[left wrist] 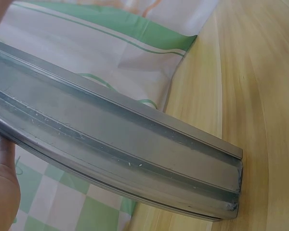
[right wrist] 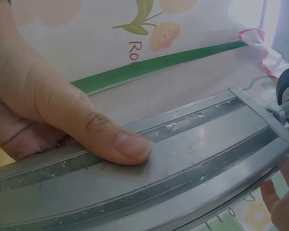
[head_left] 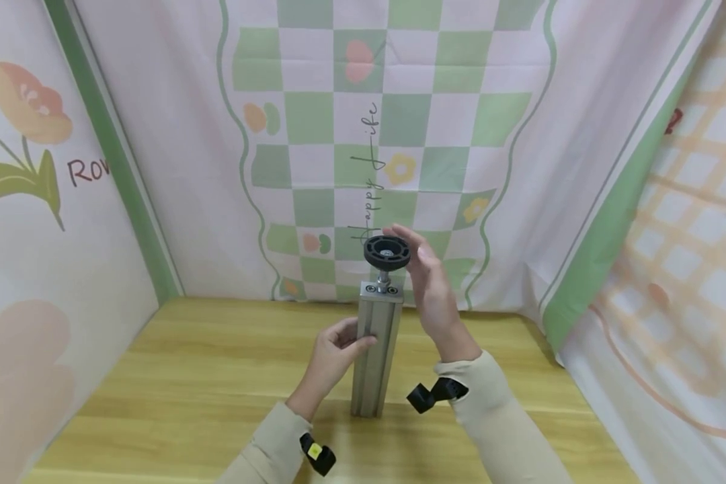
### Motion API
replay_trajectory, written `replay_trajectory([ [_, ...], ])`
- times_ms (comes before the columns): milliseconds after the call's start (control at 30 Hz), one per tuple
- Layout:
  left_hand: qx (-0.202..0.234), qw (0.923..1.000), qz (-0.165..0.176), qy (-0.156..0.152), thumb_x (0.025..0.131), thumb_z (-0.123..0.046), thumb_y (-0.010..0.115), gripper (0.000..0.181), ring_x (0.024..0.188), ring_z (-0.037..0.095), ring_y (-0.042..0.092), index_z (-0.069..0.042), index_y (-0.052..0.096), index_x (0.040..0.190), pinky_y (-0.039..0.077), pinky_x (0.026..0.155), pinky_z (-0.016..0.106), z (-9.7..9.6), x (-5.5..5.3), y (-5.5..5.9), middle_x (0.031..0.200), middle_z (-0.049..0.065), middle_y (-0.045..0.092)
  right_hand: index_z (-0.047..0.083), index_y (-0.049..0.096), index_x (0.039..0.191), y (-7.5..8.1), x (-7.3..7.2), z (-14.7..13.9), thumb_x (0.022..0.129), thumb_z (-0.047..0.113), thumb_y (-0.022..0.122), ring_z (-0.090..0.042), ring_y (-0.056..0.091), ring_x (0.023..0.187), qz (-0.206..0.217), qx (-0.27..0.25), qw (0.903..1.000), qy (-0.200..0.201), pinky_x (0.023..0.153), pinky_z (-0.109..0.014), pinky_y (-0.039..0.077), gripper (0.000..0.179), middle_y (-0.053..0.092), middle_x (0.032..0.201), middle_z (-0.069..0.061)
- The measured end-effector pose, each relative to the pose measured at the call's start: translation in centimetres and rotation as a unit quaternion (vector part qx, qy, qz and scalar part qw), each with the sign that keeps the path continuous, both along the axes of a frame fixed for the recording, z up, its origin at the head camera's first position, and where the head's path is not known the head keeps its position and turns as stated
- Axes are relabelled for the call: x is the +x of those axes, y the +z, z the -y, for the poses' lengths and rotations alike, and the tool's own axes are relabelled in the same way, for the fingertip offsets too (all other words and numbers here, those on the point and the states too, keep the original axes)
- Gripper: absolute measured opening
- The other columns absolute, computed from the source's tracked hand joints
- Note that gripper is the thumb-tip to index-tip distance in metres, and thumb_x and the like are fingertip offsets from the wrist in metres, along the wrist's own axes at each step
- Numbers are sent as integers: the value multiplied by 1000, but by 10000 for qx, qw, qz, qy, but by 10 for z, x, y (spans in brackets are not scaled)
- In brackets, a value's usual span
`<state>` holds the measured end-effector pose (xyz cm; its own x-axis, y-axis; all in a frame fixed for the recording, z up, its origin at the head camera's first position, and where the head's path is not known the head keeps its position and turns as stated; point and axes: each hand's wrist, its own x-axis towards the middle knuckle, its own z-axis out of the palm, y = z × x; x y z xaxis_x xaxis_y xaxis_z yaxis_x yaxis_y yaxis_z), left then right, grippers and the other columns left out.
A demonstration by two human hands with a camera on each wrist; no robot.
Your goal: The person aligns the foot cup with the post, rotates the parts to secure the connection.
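Observation:
A grey aluminium profile [head_left: 376, 363] stands on the wooden table, long grooves running down its sides. Its top carries an end plate with a threaded stem and a round black levelling foot [head_left: 387, 253]. My left hand [head_left: 334, 356] grips the profile around its middle, thumb on the near face and fingers behind. That thumb [right wrist: 120, 144] lies across a groove in the right wrist view. Beside the black foot is my right hand [head_left: 431, 289], raised with loosely extended fingers, fingertips right at the foot's far rim. The profile's lower end [left wrist: 233, 187] shows against the table in the left wrist view.
The wooden table [head_left: 218, 376] reaches back to a green-and-white checked curtain [head_left: 314, 117]. Printed cloth walls flank it, a flowered one [head_left: 30, 269] at left and an orange-plaid one [head_left: 696, 289] at right. Black camera mounts sit on both sleeved wrists.

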<state>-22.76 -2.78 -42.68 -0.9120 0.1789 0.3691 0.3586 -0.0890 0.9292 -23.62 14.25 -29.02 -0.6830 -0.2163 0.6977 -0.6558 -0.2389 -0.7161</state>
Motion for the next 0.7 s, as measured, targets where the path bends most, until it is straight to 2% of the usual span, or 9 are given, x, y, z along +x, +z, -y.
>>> replay_trajectory([
  [100, -18, 10000, 45, 2, 86, -23, 82, 42, 99, 22, 67, -6, 69, 122, 57, 86, 32, 1, -1, -1, 107, 8, 72, 4, 46, 145, -1, -1, 1, 109, 31, 23, -33, 40, 137, 74, -16, 9998, 187, 117, -49, 18, 50, 46, 147, -19],
  [200, -27, 10000, 76, 9, 86, -23, 82, 42, 99, 22, 67, -7, 69, 122, 56, 87, 32, 1, -1, -2, 107, 8, 72, 4, 47, 143, -2, -2, 2, 110, 29, 24, -34, 42, 136, 79, -40, 9998, 202, 116, -49, 20, 48, 48, 146, -20],
  [467, -52, 9999, 100, -7, 87, -24, 81, 41, 98, 21, 67, -7, 69, 122, 56, 85, 30, 1, 1, -1, 106, 7, 71, -2, 47, 140, -2, -2, 1, 110, 26, 24, -34, 44, 134, 39, -37, 9999, 147, 115, -46, 25, 47, 52, 143, -14],
  [700, -75, 9999, 101, 32, 86, -26, 82, 42, 98, 21, 67, -7, 69, 121, 56, 85, 30, 1, 0, -2, 106, 7, 71, 0, 52, 137, -3, -1, 0, 108, 22, 32, -35, 44, 132, -208, -85, 9997, -16, 111, -46, 31, 42, 52, 142, -19],
])
